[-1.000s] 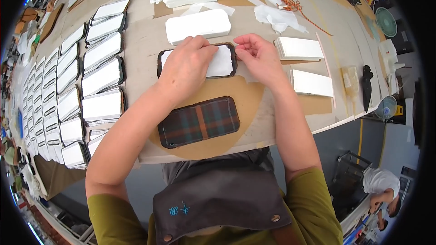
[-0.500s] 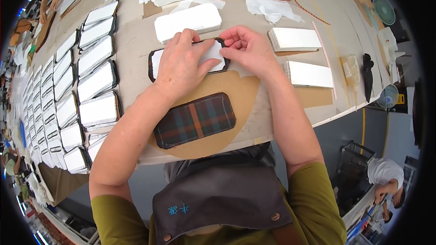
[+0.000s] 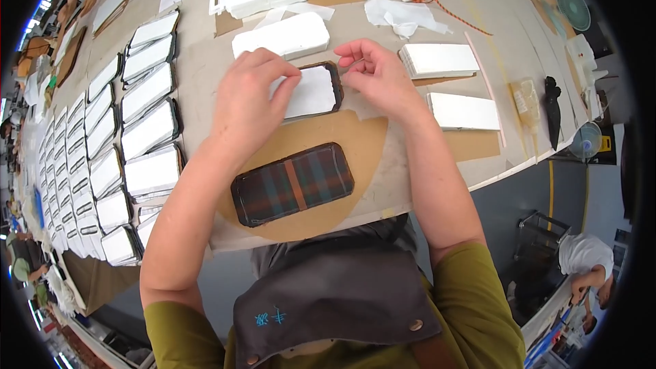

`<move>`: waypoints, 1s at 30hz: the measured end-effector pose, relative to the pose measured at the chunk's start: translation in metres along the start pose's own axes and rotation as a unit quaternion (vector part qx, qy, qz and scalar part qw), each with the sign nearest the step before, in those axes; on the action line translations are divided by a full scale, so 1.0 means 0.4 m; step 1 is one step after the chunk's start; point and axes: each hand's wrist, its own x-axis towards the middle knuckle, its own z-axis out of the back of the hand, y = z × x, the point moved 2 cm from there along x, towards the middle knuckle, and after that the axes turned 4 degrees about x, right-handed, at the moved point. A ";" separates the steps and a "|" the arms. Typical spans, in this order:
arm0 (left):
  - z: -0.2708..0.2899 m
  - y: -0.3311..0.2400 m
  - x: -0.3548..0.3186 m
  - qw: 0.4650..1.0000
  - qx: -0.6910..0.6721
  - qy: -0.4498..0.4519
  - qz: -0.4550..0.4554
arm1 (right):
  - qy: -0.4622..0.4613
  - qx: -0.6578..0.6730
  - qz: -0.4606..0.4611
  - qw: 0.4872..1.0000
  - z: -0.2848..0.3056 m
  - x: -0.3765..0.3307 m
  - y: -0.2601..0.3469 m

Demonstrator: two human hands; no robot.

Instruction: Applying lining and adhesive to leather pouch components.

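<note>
My left hand (image 3: 249, 99) lies flat on a white rectangular panel with a dark folded edge (image 3: 313, 92), pressing it onto the table. At the panel's right end, the fingers of my right hand (image 3: 374, 72) pinch and fold the dark edge. Nearer to me a dark plaid rounded panel (image 3: 292, 183) lies on a brown paper sheet (image 3: 355, 143). A white foam block (image 3: 281, 35) sits just beyond the panel I hold.
Rows of several finished white panels (image 3: 147, 130) cover the table's left side. Two stacks of white boards (image 3: 441, 60) (image 3: 465, 111) lie to the right. Black scissors (image 3: 552, 109) and a glue pot (image 3: 525, 96) sit near the right edge. Another person (image 3: 584, 260) is at lower right.
My head has moved, shifting the view. My hands stay on the white panel, with the right fingers working along its right end.
</note>
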 end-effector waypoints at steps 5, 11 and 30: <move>-0.065 -0.061 0.030 0.995 0.100 -0.001 -0.025 | -0.034 0.049 0.009 0.998 -0.005 0.009 -0.013; -0.075 -0.056 0.054 0.988 0.144 0.059 0.015 | -0.044 0.037 0.014 0.998 -0.015 0.012 -0.028; 0.305 0.070 -0.301 0.861 -0.321 -0.389 0.067 | 0.020 0.018 0.125 0.992 -0.092 -0.049 0.080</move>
